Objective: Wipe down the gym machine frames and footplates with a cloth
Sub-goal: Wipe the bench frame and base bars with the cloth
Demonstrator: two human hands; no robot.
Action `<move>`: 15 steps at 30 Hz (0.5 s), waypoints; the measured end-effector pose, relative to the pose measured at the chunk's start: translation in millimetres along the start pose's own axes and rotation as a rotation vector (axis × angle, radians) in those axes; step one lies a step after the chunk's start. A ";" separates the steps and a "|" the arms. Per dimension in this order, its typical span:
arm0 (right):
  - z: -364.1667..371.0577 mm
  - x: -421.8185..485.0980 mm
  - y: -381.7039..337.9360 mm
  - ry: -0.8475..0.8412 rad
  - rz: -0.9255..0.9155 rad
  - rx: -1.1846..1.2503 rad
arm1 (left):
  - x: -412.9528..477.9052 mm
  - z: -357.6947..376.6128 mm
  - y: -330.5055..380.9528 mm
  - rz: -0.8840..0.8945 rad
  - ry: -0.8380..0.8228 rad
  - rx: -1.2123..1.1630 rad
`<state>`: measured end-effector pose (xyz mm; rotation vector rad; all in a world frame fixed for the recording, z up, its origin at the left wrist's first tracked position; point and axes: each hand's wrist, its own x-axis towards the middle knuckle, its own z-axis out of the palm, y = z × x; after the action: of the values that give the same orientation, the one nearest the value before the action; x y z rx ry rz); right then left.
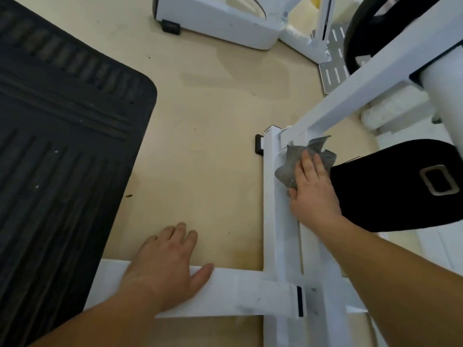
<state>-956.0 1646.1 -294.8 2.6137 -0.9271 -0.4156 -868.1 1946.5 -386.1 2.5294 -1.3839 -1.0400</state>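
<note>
1. Left hand (165, 266) lies nearest, fingers spread flat on the white crossbar (238, 293), holding nothing;
2. right hand (314, 196) presses the grey cloth (285, 169) onto the frame rail (270, 209), fingers straight;
3. the cloth looks soft, light and bunched; it is likely best worked under a flat palm;
4. the rail looks stiff; its long axis runs away from the camera.

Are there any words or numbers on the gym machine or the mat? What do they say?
No words, numbers or signs can be read anywhere in this picture.
The silver rectangle on the black pad shows no letters.
The black strip on the white frame is plain, or too blurred to tell.
The black mat bears only ribs.
</note>
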 end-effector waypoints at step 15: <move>29.0 -177.9 -4.3 0.026 0.106 0.424 | -3.1 10.9 -2.7 0.015 0.093 0.068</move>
<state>-1097.1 1758.3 -294.5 2.9136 -1.2549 -0.1700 -873.8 1953.1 -393.8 2.5748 -1.4339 -0.8749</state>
